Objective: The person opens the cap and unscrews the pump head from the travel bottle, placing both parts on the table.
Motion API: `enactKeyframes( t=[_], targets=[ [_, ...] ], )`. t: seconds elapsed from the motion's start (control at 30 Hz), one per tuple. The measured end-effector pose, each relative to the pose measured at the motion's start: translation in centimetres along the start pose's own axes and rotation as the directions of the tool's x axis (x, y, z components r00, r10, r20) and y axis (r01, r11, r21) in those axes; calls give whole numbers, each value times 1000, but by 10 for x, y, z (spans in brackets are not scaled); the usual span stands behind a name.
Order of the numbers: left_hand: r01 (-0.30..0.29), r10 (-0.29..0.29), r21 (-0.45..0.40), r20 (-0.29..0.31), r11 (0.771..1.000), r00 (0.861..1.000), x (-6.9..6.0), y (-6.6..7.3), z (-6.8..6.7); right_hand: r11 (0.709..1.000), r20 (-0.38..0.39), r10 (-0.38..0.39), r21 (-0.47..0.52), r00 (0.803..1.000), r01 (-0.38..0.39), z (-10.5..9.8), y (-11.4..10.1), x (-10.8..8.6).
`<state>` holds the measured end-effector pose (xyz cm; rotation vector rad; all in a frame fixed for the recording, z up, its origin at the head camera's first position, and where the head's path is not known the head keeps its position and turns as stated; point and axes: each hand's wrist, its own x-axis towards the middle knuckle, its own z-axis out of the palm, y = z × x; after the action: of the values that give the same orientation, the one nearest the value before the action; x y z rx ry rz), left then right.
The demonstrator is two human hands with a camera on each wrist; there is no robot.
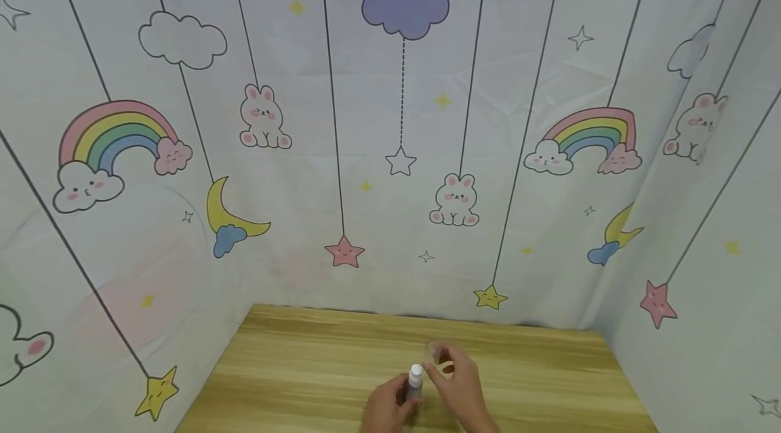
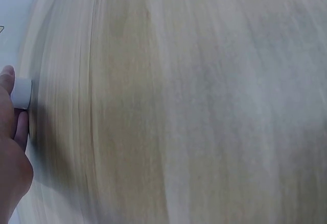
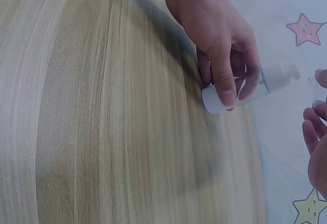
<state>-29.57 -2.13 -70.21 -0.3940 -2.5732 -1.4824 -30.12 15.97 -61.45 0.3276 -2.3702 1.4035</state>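
Bottle (image 1: pixel 415 384) is sitting in the left hand (image 1: pixel 387 404), just over or on the front part of the table (image 1: pixel 293 365); I cannot tell if it is touching the wood. It is looking round and smooth like a small tube. Its white top (image 1: pixel 416 370) is narrowing to a little knob and pointing up, its middle is looking see-through, and its white bottom (image 3: pixel 214 100) is shining softly like plastic.

The left hand is wrapping its thumb and fingers around the bottle, low down near the bottom. The right hand (image 1: pixel 459 384) is pinching a cap (image 1: pixel 432 350) between thumb and fingers. The cap is looking clear and thin, so its edges are hard to see. It is staying apart from the bottle, close to its top.

Under the hands, the table is showing long yellow and brown stripes of wood grain. A soft, dark shadow (image 2: pixel 56 152) is lying on it by the left hand.

Around the table, white sheets (image 1: pixel 396 216) are hanging with small creases. On them, curved rainbows (image 1: pixel 118 118), puffy clouds (image 1: pixel 405 9), round bunnies (image 1: pixel 265 121), thin moons (image 1: pixel 221 209) and pointy stars (image 1: pixel 344 253) are showing, many dangling from drawn black lines.
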Motion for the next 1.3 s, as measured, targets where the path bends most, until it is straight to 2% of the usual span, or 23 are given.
enactKeyframes(
  t=[0.33, 0.77, 1.03, 1.3],
  targets=[
    [8, -9, 31, 8, 999, 1000, 0, 2, -3, 999, 14, 38, -5, 999, -38, -4, 0, 1],
    [47, -47, 23, 10, 999, 999, 5, 4, -3, 999, -7, 23, -24, 1000, -24, -7, 1, 4],
    [29, -29, 31, -1, 999, 1000, 3, 4, -2, 1000, -28, 28, -11, 999, -28, -7, 1, 2],
    [-17, 18, 43, -12, 999, 1000, 1, 0, -2, 1000, -42, 4, -6, 999, -4, -7, 2, -1]
  ],
)
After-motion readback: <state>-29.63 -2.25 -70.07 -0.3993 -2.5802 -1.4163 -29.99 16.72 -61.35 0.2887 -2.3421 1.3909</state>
